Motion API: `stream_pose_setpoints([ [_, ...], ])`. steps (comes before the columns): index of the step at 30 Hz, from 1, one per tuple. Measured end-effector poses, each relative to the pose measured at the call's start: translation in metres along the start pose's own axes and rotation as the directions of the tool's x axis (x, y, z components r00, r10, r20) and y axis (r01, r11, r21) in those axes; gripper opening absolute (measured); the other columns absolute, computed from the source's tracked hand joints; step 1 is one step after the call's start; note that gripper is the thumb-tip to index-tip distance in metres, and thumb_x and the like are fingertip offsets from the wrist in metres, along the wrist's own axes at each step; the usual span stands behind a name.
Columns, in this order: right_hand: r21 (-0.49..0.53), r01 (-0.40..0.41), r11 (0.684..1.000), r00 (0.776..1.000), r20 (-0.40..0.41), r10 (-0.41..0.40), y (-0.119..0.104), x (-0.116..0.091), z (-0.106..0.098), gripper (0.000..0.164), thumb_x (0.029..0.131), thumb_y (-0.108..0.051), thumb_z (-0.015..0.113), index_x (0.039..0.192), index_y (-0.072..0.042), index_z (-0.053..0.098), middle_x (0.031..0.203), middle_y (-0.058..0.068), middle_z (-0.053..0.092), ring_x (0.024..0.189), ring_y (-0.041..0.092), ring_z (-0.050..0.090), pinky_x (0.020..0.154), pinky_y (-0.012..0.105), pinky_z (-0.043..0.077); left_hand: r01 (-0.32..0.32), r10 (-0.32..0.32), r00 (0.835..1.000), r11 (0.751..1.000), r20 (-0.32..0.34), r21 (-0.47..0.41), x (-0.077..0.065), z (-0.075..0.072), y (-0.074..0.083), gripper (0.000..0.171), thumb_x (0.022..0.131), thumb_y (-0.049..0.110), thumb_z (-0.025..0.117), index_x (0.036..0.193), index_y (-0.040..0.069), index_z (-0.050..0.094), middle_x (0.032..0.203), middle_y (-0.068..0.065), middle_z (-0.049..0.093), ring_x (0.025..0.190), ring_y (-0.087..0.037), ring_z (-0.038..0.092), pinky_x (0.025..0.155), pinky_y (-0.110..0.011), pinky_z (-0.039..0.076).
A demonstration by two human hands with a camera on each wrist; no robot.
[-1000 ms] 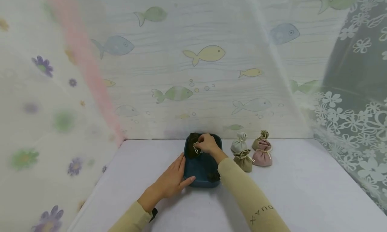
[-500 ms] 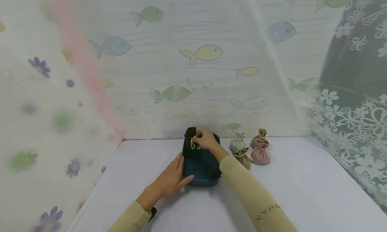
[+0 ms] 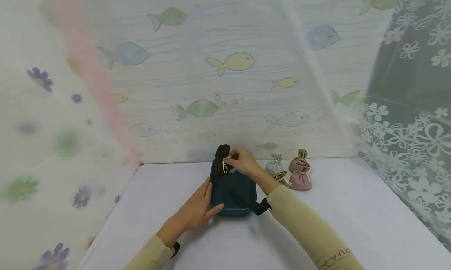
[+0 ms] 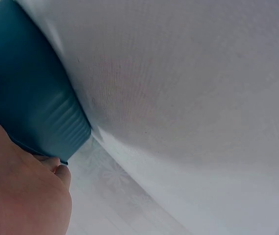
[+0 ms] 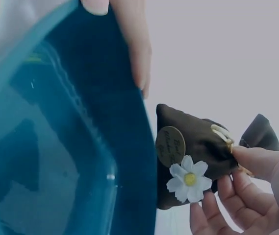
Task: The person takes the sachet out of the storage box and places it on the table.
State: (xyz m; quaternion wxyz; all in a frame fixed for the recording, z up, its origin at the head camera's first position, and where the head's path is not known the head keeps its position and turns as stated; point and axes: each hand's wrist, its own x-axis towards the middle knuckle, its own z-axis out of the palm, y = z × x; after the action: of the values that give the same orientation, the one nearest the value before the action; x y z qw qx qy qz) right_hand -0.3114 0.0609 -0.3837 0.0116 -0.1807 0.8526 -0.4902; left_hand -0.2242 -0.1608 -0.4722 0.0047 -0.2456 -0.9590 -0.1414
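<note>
My right hand (image 3: 243, 162) pinches a dark brown drawstring pouch (image 5: 190, 142) by its tied neck. The pouch carries a white flower with a yellow centre and a round tag. In the head view it stands upright at the far left corner of the blue basin (image 3: 234, 195). The right wrist view shows it against the basin's rim; whether they touch I cannot tell. My left hand (image 3: 195, 211) rests along the basin's left side, fingers straight, thumb over the near left edge. In the left wrist view, part of that hand lies against the basin's outer wall (image 4: 31, 83).
Right of the basin, several small pouches stand close together: a pale grey one (image 3: 275, 166), a pink one (image 3: 301, 180), and olive-brown ones (image 3: 295, 164). A white cloth covers the table (image 3: 317, 231). A fish-patterned curtain (image 3: 197, 78) hangs behind.
My right hand has lifted the brown pouch up and slightly left from inside the basin to its far left corner. The right forearm has swung outward; the left hand stays on the basin.
</note>
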Motion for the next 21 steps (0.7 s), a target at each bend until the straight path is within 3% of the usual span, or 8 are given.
stream_pose_setpoints([
  [8, 0.014, 0.031, 0.999, 0.999, 0.022, -0.032, -0.008, -0.027, -0.021, 0.017, 0.1, -0.023, 0.068, 0.099, -0.006, 0.067, 0.094, 0.006, 0.065, 0.082, 0.019, 0.058, 0.071, 0.033, 0.048, 0.002, -0.002, 1.0, 1.0, -0.001, -0.014, 0.001, 0.0, 0.001, 0.1, 0.102, 0.071, 0.034, 0.161, -0.007, 0.012, 0.17, -0.022, 0.004, 0.156, -0.035, 0.014, 0.124, -0.049, 0.022],
  [11, -0.001, 0.08, 0.997, 0.997, 0.017, -0.08, -0.007, -0.038, -0.029, 0.016, 0.1, -0.021, 0.068, 0.097, -0.006, 0.066, 0.091, 0.005, 0.064, 0.081, 0.019, 0.057, 0.071, 0.034, 0.047, 0.001, -0.001, 1.0, 1.0, 0.002, -0.015, 0.001, -0.001, 0.002, 0.1, 0.102, 0.071, 0.034, 0.161, -0.008, 0.012, 0.17, -0.023, 0.004, 0.156, -0.035, 0.013, 0.124, -0.05, 0.021],
  [16, -0.039, 0.148, 0.988, 0.989, 0.02, -0.147, -0.002, -0.061, -0.046, 0.015, 0.101, -0.022, 0.067, 0.094, -0.009, 0.065, 0.092, 0.004, 0.064, 0.089, 0.02, 0.06, 0.08, 0.037, 0.051, 0.005, -0.005, 1.0, 1.0, 0.0, -0.006, 0.001, 0.0, 0.002, 0.1, 0.102, 0.071, 0.034, 0.161, -0.008, 0.012, 0.17, -0.023, 0.004, 0.156, -0.035, 0.013, 0.124, -0.049, 0.022],
  [21, -0.03, 0.136, 0.99, 0.991, -0.003, -0.136, 0.003, -0.082, -0.065, 0.014, 0.099, -0.021, 0.069, 0.095, -0.008, 0.067, 0.096, 0.005, 0.065, 0.093, 0.02, 0.061, 0.082, 0.036, 0.053, 0.006, -0.006, 1.0, 1.0, -0.01, 0.003, 0.001, 0.002, 0.001, 0.1, 0.102, 0.071, 0.033, 0.161, -0.008, 0.012, 0.17, -0.022, 0.003, 0.157, -0.035, 0.012, 0.124, -0.049, 0.021],
])
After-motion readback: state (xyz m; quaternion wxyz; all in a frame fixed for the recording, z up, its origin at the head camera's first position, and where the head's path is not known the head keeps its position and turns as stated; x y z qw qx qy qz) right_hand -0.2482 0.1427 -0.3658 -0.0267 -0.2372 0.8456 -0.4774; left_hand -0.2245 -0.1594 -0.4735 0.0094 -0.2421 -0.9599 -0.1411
